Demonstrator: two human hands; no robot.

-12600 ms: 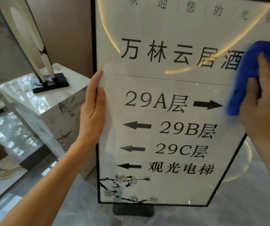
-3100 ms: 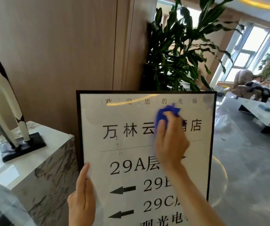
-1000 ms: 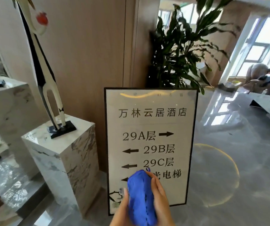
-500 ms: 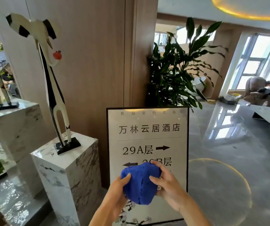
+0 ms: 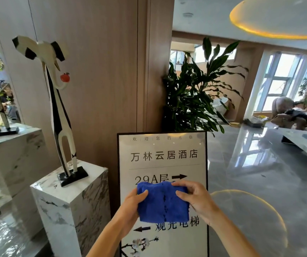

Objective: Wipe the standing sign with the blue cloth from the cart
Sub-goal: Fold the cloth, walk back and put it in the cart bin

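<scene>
Blue cloth (image 5: 163,201) sits at 6 o'clock in the head view, folded into a thick pad and held in the air in front of the standing sign (image 5: 163,156), which runs from centre down to 6 o'clock. Left hand (image 5: 132,204) grips the pad's left edge, thumb on top and fingers curled under; right hand (image 5: 195,199) pinches the right edge the same way. Cannot tell if the cloth touches the sign face; it looks apart from it. Cloth reads as plush microfibre: light, soft, floppy, so it should bunch unless kept folded; best held by the folded edges or flat under a palm. Sign looks like a stiff glossy panel in a thin black frame, base out of view; probably light enough to tip or swing under pressure, so brace a frame edge with one hand while wiping. Marble pedestal (image 5: 71,206) with a black-and-white sculpture (image 5: 60,115) at 9 o'clock, just beside the sign; potted plant (image 5: 195,97) behind it at 1 o'clock. Glossy floor (image 5: 260,201) at 3 o'clock. No cart in view.
</scene>
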